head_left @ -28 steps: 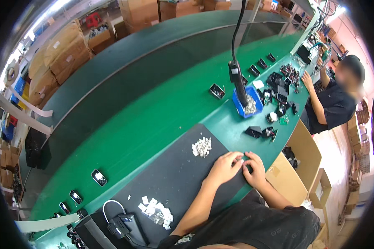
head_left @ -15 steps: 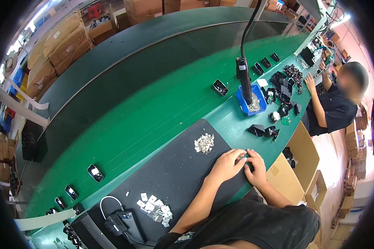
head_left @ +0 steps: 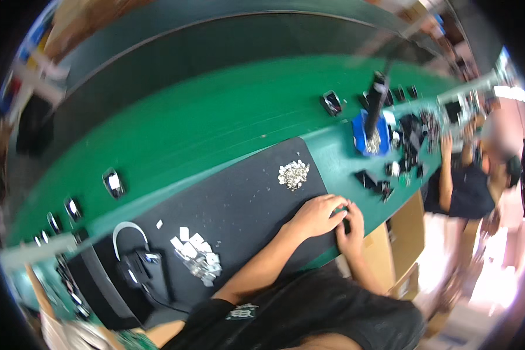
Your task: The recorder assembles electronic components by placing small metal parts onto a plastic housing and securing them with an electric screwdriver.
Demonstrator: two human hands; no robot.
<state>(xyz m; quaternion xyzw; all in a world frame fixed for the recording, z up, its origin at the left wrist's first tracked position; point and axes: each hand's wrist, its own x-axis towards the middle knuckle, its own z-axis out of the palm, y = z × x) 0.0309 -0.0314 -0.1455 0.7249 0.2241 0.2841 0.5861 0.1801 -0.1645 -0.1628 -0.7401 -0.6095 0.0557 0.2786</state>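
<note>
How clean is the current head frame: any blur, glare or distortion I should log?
Head view: blur softens the black electric screwdriver and the co-worker at right; head view: glare washes out the floor at right; head view: fisheye bows the far edge of the green conveyor belt; head view: left hand and right hand read fairly clearly.

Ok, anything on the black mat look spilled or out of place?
Slightly: one small white piece lies apart from the pile of flat white squares, so it looks stray. The heap of small metallic pieces is ragged at its edge, too. Nothing looks plainly damaged.
</note>
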